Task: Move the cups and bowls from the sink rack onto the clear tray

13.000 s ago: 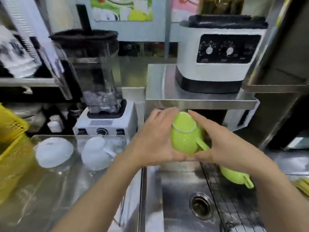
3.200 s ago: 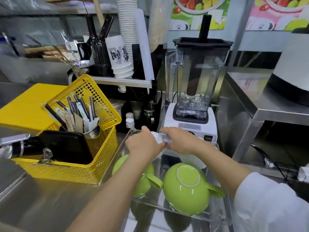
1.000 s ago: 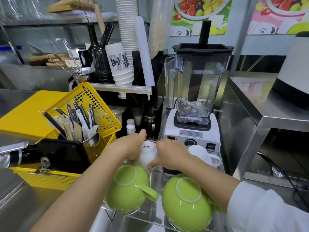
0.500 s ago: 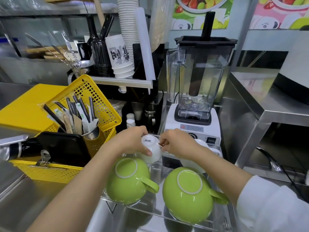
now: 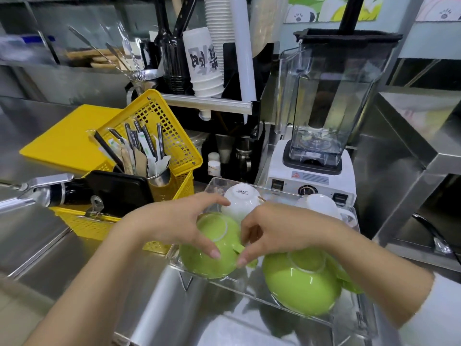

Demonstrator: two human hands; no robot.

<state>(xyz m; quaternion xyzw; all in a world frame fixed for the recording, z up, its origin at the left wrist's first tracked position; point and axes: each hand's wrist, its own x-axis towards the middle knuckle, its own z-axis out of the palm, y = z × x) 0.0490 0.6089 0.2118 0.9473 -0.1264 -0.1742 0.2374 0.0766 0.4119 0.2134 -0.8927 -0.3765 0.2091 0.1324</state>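
Both hands hovered over the left-hand glossy lime-green ceramic cup (image 5: 212,255), which sat upside down at the near left corner of the clear acrylic tray (image 5: 349,325). The left hand (image 5: 174,224) lay loosely open across the cup's upturned base, fingers spread, its forefinger reaching down the cup's side; it touched the cup without closing round it. The right hand (image 5: 279,231) was curled, thumb and forefinger nearly pinched together at the cup's green handle, though I could not tell whether they actually gripped it.

A second inverted lime-green cup (image 5: 299,285), larger in view, rested on the tray just to the right, partly under the right forearm. Behind the hands stood a small white ceramic cup (image 5: 240,198), upside down with printed lettering on its base, and another white cup (image 5: 319,206) lay further right at the tray's far edge.

The tray sat on the stainless steel desk (image 5: 37,236). To its left was a yellow perforated plastic basket (image 5: 172,136) holding cutlery in a metal cup, and behind the tray stood a white-based blender with a clear jug (image 5: 324,108).
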